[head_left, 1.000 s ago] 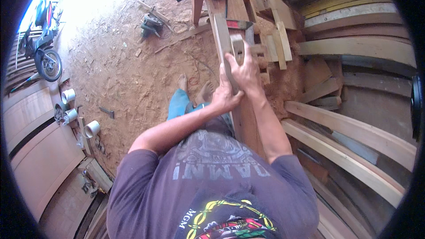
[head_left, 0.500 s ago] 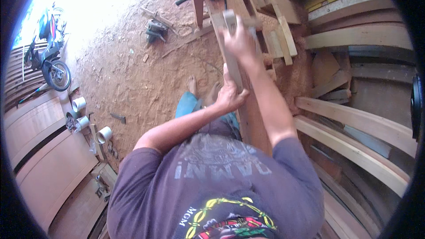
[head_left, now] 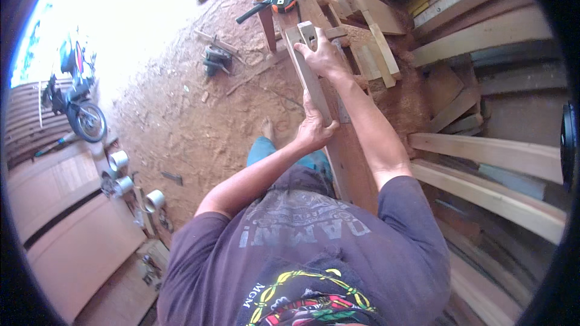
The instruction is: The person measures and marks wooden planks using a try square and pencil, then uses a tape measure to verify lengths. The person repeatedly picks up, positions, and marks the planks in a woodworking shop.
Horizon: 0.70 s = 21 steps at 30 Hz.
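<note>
My left hand (head_left: 315, 128) is closed around the near end of a narrow wooden piece (head_left: 309, 77), its thumb laid along the wood. The piece lies lengthwise over a long plank bench (head_left: 348, 166). Toward the far end, my right hand (head_left: 326, 57) grips a small pale wooden block with a dark slot (head_left: 307, 33), set against the narrow piece. My right thumb reaches across the piece. Whether the block carries a blade or pin is hidden. Beyond my hands, an orange and black tape measure (head_left: 284, 3) and a hammer (head_left: 269, 1) rest on the bench.
Wood offcuts (head_left: 377, 42) lie right of the bench, and long boards (head_left: 489, 196) are stacked farther right. A power tool (head_left: 216, 59) sits on the dusty floor at left. White buckets (head_left: 154, 200), wooden panels (head_left: 84, 247) and a motorcycle (head_left: 81, 105) stand farther left.
My right hand, blurred by motion before, now shows sharply, with the block slightly nearer to me along the narrow piece. My left hand keeps its grip. The whole view has shifted a little.
</note>
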Motion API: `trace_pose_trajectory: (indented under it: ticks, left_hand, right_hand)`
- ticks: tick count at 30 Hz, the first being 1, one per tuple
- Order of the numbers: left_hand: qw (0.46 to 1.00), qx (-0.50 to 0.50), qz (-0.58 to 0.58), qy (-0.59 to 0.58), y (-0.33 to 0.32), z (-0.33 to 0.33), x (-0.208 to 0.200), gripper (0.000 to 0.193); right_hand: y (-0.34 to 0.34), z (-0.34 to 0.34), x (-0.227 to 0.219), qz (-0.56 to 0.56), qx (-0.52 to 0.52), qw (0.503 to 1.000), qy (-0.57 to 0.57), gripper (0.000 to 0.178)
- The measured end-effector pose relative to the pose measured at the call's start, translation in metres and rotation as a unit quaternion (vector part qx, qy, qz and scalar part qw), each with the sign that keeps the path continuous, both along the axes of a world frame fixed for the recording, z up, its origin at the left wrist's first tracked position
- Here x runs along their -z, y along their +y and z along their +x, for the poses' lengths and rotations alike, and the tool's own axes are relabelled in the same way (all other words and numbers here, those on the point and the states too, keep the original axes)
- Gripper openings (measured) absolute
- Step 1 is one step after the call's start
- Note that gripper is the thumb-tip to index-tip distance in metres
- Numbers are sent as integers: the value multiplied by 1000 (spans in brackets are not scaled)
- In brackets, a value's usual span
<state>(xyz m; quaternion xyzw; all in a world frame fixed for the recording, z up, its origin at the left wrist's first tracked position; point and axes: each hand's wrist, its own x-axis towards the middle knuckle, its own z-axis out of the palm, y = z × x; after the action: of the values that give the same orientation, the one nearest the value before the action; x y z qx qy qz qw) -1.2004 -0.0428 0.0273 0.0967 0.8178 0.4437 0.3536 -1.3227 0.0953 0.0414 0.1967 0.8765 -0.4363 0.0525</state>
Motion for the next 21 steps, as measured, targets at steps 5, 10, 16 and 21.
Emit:
trace_pose_trajectory:
  ticks: [5, 10, 16, 21]
  left_hand:
    - [999, -31, 16, -1, 3, 2, 2, 117]
    - [998, -43, 50, -15, 2, 0, 7, 115]
    - [979, -14, 84, 184, 0, -10, 48, 118]
    - [982, 26, 87, 165, -1, -48, 81, 117]
  right_hand:
    - [28, 119, 18, -82, 144, 967, 193, 67]
    - [60, 305, -18, -220, 479, 836, 149, 61]
    - [2, 548, -40, -126, 613, 711, 320, 59]
    - [-96, 683, -52, -77, 736, 573, 352, 66]
